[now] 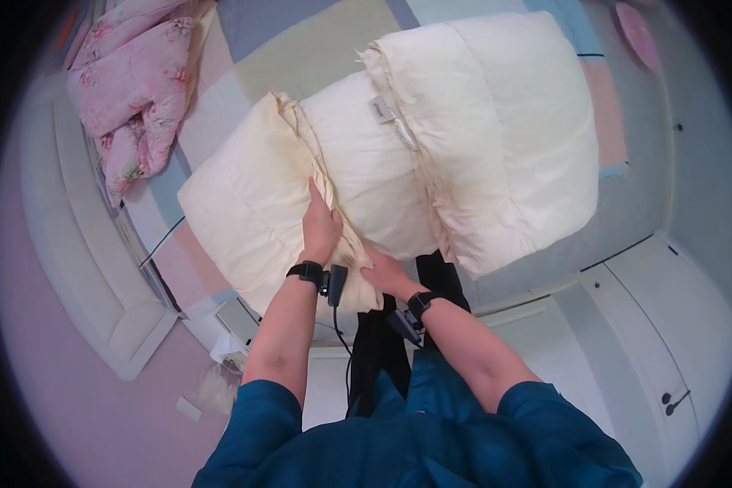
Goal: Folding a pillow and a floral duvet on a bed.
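Note:
A thick cream quilt [369, 177] lies before me on a bed, both its sides folded inward over the middle. My left hand [321, 230] is on the edge of the left fold, its fingers curled about the layered hem. Closer to my body, my right hand [388, 272] grips the near end of that same fold, with its fingertips partly hidden by the cloth. The right fold [500, 134] stands high and puffy, untouched by either hand. A small grey label [382, 110] sticks out beside its inner edge. Each wrist carries a black strapped device.
Beneath the quilt spreads a colour-block bed sheet [317, 46]. A pink floral quilt [137, 97] is heaped at the far left. The padded bed headboard [91, 226] runs along the left side. A white door [634, 305] with a dark handle is at lower right; a pink round object [637, 36] is at upper right.

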